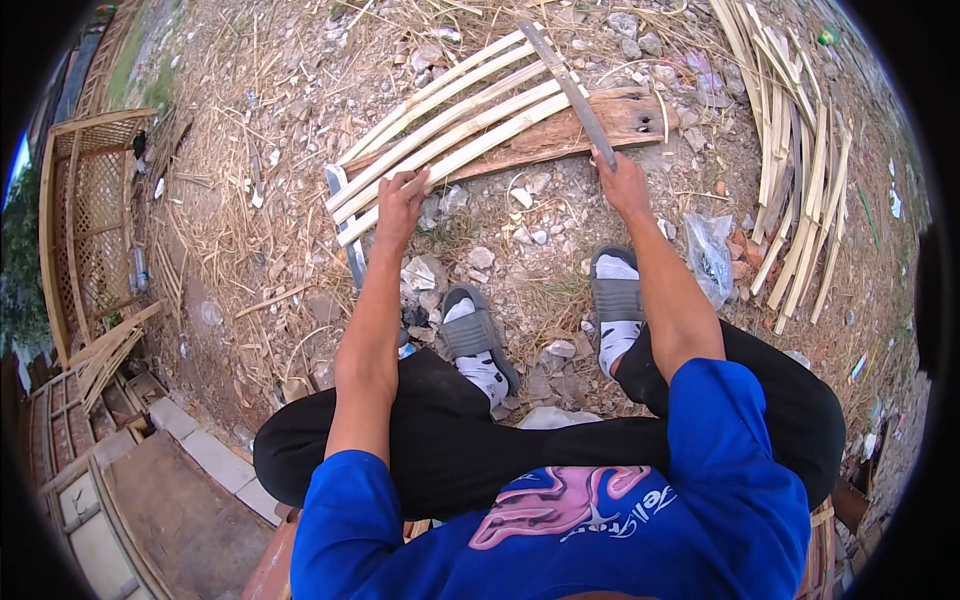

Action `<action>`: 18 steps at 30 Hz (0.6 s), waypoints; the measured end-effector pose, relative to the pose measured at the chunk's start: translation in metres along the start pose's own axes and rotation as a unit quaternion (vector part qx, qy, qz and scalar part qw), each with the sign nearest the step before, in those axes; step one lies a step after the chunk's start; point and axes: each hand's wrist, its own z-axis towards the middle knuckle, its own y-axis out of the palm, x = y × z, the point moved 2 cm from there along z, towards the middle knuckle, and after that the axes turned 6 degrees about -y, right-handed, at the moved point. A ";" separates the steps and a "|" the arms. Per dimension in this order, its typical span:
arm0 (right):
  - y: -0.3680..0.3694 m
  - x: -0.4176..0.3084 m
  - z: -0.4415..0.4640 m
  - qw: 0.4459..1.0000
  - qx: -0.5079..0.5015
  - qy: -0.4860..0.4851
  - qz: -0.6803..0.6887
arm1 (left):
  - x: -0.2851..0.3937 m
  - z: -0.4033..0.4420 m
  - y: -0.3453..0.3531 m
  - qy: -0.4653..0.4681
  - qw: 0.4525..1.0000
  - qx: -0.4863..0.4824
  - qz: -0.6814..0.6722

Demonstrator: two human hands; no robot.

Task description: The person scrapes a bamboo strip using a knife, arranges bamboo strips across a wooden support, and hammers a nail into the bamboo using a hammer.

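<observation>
Left fingers (405, 184) on slats (500, 139), right fingers (604, 165) around blade (569, 93)

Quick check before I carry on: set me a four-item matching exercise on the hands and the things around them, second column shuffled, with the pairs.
1. left hand
2. dark flat bar
3. plastic bag
4. plank

A. see-through and crumpled
B. brown, lying beneath pale strips
C. fingers bent, at the near part of the pale strips
D. in the grip of the right hand

Pairs: 1-C, 2-D, 3-A, 4-B
</observation>
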 end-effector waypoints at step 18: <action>0.002 0.003 -0.001 0.998 0.043 -0.029 0.021 | 0.001 -0.001 0.005 -0.035 0.999 -0.001 -0.017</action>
